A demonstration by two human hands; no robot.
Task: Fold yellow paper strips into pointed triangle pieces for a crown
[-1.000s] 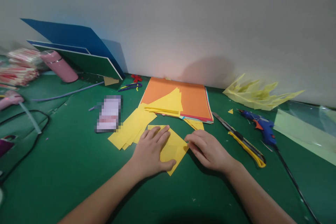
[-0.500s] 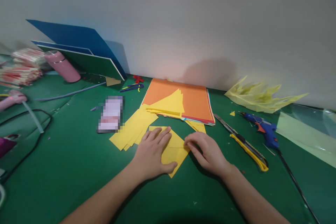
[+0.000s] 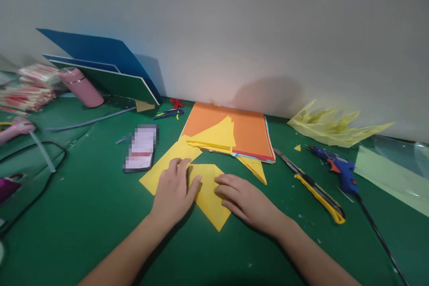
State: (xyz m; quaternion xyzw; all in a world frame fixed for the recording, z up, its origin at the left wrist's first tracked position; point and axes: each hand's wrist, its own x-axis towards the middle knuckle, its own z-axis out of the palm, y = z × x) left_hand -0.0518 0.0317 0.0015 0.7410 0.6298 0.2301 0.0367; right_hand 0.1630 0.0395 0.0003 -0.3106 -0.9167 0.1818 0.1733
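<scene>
A folded yellow paper [image 3: 214, 205] lies on the green table, its lower end coming to a point. My left hand [image 3: 170, 194] is open at its left edge, thumb spread, the other fingers over yellow paper strips [image 3: 152, 178]. Fingers slightly bent and apart, my right hand [image 3: 246, 196] rests on the right side of the folded paper and covers part of that edge. Behind the hands, several folded yellow triangles [image 3: 217, 133] sit on a stack of coloured sheets [image 3: 252, 120], orange on top. More folded yellow pieces [image 3: 256, 170] stick out below the stack.
To the right lie a yellow utility knife [image 3: 320, 194], a blue glue gun [image 3: 338, 167] with its cord, and a pale yellow spiky paper piece [image 3: 335, 127]. On the left are a phone [image 3: 141, 147], a pink bottle [image 3: 82, 87], a pink glue gun [image 3: 18, 128] and blue boards [image 3: 90, 44].
My left hand has slid left across the yellow paper, uncovering its middle. My right hand has moved a little left and its fingers now rest on the paper, whose right side is folded over.
</scene>
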